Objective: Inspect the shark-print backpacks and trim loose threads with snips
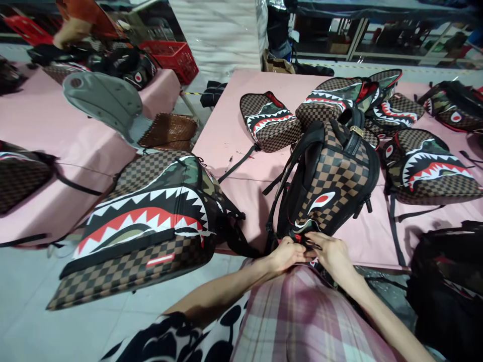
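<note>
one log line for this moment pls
left hand: pinching lower edge of checkered backpack | right hand: pinching same edge | stance: propped against pink table edge

This is looking like a bag-making workshop or small factory floor. Many identical checkered backpacks [269,120] with shark-mouth prints are lying spread across the long pink table [226,141], unpacked and without tags showing. More of them are piling up on a second pink table [33,120] to its left. A red crate [169,56] is sitting beyond its far-left corner, metal shelving [362,35] is running behind it, and another person's orange sleeve [86,15] is showing far to its left.
</note>
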Demonstrator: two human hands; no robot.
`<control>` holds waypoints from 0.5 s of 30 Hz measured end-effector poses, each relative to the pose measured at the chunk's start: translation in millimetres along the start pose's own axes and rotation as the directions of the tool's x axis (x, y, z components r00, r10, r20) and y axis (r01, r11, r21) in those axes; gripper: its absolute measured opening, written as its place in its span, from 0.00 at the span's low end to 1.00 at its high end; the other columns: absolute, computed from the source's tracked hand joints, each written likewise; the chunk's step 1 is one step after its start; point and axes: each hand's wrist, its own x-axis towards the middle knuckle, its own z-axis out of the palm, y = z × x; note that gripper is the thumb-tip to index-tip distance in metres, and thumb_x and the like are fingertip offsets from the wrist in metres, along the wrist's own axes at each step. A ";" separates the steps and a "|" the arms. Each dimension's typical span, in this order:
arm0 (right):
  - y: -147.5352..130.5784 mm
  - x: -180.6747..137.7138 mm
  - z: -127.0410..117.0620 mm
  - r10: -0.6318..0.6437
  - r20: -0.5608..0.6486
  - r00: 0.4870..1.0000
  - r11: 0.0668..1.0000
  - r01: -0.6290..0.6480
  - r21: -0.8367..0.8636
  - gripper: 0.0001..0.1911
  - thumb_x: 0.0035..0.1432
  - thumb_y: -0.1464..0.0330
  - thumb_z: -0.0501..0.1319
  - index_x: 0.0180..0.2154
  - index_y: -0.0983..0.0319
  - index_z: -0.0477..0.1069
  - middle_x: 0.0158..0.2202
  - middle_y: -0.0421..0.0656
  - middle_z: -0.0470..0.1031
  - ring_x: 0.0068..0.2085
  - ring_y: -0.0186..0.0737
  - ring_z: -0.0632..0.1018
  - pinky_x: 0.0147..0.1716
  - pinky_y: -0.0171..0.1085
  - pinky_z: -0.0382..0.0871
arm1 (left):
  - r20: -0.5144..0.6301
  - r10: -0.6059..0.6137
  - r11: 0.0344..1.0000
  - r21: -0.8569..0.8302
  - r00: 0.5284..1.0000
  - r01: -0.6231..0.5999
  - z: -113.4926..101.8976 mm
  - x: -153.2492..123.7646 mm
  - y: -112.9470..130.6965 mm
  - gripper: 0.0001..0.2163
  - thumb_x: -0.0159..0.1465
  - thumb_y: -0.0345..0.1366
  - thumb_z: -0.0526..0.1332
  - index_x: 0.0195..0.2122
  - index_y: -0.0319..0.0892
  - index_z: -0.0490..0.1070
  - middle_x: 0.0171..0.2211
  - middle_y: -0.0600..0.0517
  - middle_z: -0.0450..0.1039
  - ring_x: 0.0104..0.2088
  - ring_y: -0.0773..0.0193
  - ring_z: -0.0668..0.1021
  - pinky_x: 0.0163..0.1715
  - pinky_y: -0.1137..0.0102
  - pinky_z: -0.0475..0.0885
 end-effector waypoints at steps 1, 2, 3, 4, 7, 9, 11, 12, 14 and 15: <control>-7.4 5.5 0.1 0.027 0.035 0.999 0.998 -0.025 -0.056 0.18 0.52 0.78 0.53 0.43 0.59 0.72 0.43 0.43 0.76 0.37 0.39 0.78 0.30 0.32 0.67 | -0.007 0.023 1.000 0.006 1.000 -0.023 -0.1 2.1 -2.1 0.06 0.42 0.24 0.63 0.22 0.34 0.67 0.21 0.52 0.69 0.26 0.63 0.76 0.42 0.57 0.68; -14.2 10.7 -0.1 0.055 0.070 0.996 0.993 -0.047 -0.111 0.16 0.52 0.77 0.53 0.41 0.59 0.73 0.41 0.43 0.77 0.34 0.39 0.78 0.26 0.32 0.64 | -0.017 0.046 0.999 0.020 0.999 -0.046 -0.5 3.9 -3.9 0.06 0.41 0.24 0.62 0.20 0.35 0.65 0.19 0.54 0.68 0.23 0.66 0.74 0.39 0.61 0.70; -20.0 15.4 -0.4 0.086 0.095 0.992 0.985 -0.070 -0.159 0.14 0.53 0.76 0.54 0.39 0.58 0.73 0.39 0.43 0.77 0.30 0.38 0.78 0.22 0.32 0.60 | -0.027 0.066 0.997 0.040 0.997 -0.065 -1.0 5.2 -5.2 0.06 0.41 0.24 0.62 0.18 0.36 0.64 0.17 0.56 0.66 0.21 0.69 0.72 0.35 0.65 0.70; -24.4 19.5 -0.7 0.119 0.110 0.987 0.976 -0.096 -0.194 0.13 0.54 0.75 0.54 0.36 0.58 0.74 0.37 0.42 0.77 0.27 0.37 0.77 0.20 0.32 0.56 | -0.030 0.076 0.995 0.063 0.997 -0.074 -1.8 6.0 -5.9 0.06 0.40 0.25 0.61 0.16 0.37 0.63 0.15 0.57 0.64 0.20 0.70 0.70 0.31 0.68 0.70; -29.7 26.6 -0.5 0.200 0.106 0.974 0.959 -0.172 -0.226 0.11 0.54 0.73 0.53 0.31 0.58 0.74 0.33 0.42 0.77 0.23 0.34 0.74 0.19 0.32 0.48 | -0.007 0.051 0.991 0.127 0.999 -0.049 -4.2 6.2 -4.9 0.05 0.41 0.26 0.61 0.15 0.36 0.64 0.15 0.56 0.65 0.19 0.71 0.69 0.24 0.73 0.65; -29.0 27.4 2.1 0.226 0.080 0.971 0.957 -0.206 -0.206 0.10 0.54 0.73 0.53 0.29 0.58 0.73 0.31 0.41 0.76 0.23 0.32 0.73 0.20 0.33 0.46 | 0.019 0.032 0.986 0.164 0.999 -0.035 -4.9 6.4 -3.0 0.03 0.42 0.27 0.61 0.17 0.35 0.66 0.16 0.55 0.66 0.19 0.71 0.69 0.24 0.73 0.65; -26.5 25.7 6.4 0.228 0.036 0.973 0.961 -0.219 -0.170 0.10 0.52 0.74 0.53 0.29 0.59 0.72 0.30 0.41 0.75 0.23 0.32 0.72 0.20 0.33 0.46 | 0.036 0.050 0.983 0.175 0.998 -0.056 -4.2 7.9 -1.4 0.03 0.43 0.27 0.61 0.18 0.35 0.67 0.17 0.55 0.67 0.20 0.71 0.69 0.27 0.72 0.66; -24.6 24.2 8.4 0.226 0.005 0.974 0.964 -0.223 -0.142 0.10 0.51 0.74 0.52 0.30 0.60 0.71 0.30 0.41 0.75 0.24 0.32 0.72 0.20 0.33 0.47 | 0.034 0.071 0.984 0.161 0.997 -0.076 -3.4 9.1 -0.9 0.03 0.42 0.28 0.62 0.18 0.35 0.67 0.17 0.55 0.67 0.20 0.71 0.70 0.28 0.72 0.66; -19.2 20.6 10.5 0.215 -0.064 0.974 0.975 -0.218 -0.040 0.10 0.50 0.75 0.51 0.31 0.62 0.70 0.32 0.42 0.74 0.28 0.33 0.73 0.21 0.32 0.51 | 0.028 0.108 0.987 0.116 0.994 -0.110 -0.9 11.4 -0.4 0.04 0.42 0.28 0.63 0.18 0.35 0.67 0.17 0.55 0.68 0.21 0.69 0.71 0.30 0.70 0.68; -15.7 18.4 10.0 0.211 -0.098 0.973 0.977 -0.207 0.044 0.10 0.51 0.75 0.51 0.32 0.62 0.70 0.33 0.43 0.73 0.29 0.34 0.73 0.23 0.31 0.54 | 0.032 0.109 0.989 0.097 0.993 -0.112 0.4 12.1 -0.3 0.05 0.42 0.28 0.64 0.18 0.35 0.67 0.18 0.54 0.68 0.22 0.68 0.72 0.32 0.68 0.69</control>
